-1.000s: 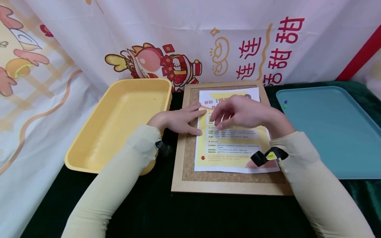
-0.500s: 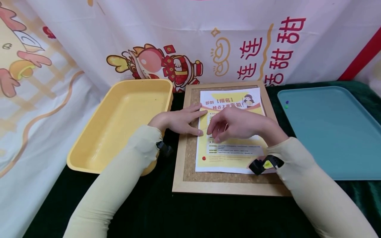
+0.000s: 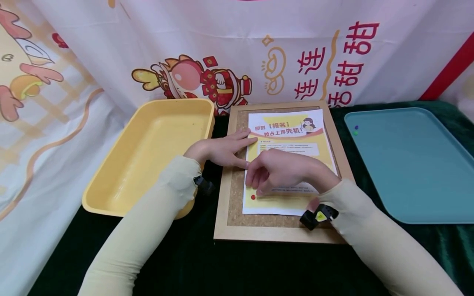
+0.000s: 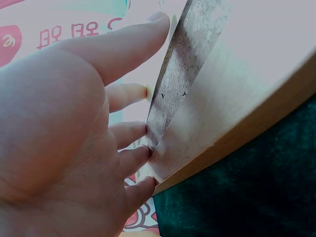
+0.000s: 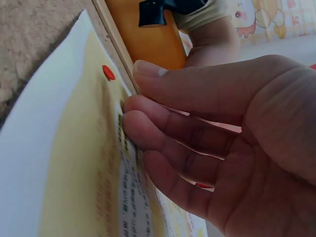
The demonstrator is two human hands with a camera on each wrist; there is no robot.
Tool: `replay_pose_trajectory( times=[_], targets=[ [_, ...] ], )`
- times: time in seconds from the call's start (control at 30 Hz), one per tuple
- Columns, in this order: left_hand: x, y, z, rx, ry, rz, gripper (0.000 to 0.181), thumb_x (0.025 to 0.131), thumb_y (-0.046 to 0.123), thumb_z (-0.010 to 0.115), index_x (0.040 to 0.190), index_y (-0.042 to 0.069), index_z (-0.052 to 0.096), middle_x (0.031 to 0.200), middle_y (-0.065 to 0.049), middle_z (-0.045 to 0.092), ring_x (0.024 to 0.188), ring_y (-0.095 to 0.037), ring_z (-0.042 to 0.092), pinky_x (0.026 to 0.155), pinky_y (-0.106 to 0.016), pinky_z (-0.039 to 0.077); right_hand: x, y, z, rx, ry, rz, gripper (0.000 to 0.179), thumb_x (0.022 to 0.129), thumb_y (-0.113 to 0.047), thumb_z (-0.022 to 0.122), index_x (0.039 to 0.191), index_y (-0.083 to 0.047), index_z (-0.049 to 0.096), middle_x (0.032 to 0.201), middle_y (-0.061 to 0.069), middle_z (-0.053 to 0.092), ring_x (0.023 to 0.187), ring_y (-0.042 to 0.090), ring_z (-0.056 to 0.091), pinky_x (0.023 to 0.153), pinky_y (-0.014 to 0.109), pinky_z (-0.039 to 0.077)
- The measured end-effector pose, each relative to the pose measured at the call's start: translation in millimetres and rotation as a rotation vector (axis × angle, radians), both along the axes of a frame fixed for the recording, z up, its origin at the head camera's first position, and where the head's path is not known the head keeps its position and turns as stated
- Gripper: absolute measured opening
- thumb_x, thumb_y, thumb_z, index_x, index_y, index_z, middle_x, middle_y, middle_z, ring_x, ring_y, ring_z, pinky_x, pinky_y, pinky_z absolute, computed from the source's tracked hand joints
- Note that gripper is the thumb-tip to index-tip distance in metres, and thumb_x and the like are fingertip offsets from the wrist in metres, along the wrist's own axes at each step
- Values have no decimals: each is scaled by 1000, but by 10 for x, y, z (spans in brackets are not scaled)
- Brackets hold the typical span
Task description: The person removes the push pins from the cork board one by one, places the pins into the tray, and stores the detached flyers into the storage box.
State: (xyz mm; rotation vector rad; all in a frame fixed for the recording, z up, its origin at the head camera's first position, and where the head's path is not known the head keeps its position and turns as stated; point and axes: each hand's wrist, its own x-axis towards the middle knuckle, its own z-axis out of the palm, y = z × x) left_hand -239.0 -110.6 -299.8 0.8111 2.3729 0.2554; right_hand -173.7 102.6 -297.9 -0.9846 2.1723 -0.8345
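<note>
A yellow and white printed sheet (image 3: 289, 201) lies on a wood-framed cork board (image 3: 237, 222). My left hand (image 3: 226, 149) rests at the sheet's left edge with fingers spread and straight, across the board's left frame. In the left wrist view its fingertips (image 4: 146, 129) reach the border of sheet and cork. Just above a small round red pushpin head (image 3: 253, 197), near the sheet's lower left corner, hovers my right hand (image 3: 281, 170). Its fingers are loosely bent, with thumb and fingertips (image 5: 133, 126) close over the sheet and apart from the red pushpin (image 5: 108, 72). Nothing shows in its grasp.
A deep yellow tub (image 3: 148, 156) stands left of the board, under my left forearm. A flat teal tray (image 3: 422, 164) lies to the right, with small purple and green pieces (image 3: 356, 130) at its upper left. Dark green cloth (image 3: 259, 267) covers the table; a printed curtain (image 3: 277, 24) hangs behind.
My right hand has moved down and slightly left over the sheet, from near its heading to the red pushpin, uncovering the upper print. The left hand stays in place.
</note>
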Motion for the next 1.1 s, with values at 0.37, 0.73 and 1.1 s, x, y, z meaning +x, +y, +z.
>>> replay_pose_trajectory(
  times=[0.37,0.73,1.1],
  targets=[
    [3,-2,-8,2,1,-11,88,104,50,63,173,21,15,181,-6,-7,168,-26,-13,137,-49,2,44,-73,-103,-11,14,14,10,92,-10,83,100,-16,79,88,-5,75,79,11,67,78,31,58],
    [2,-4,0,-6,-3,-11,89,105,52,62,173,21,13,181,-6,-9,168,-25,-13,137,-48,3,45,-114,-130,13,-12,5,12,89,-10,85,91,-19,78,82,-4,72,75,11,63,74,27,53],
    [11,-13,10,-14,1,-7,89,105,52,62,173,21,13,181,-6,-9,168,-24,-12,137,-47,3,53,-147,-130,51,9,24,12,90,-11,84,88,-19,77,79,-4,69,73,10,60,74,27,50]
  ],
)
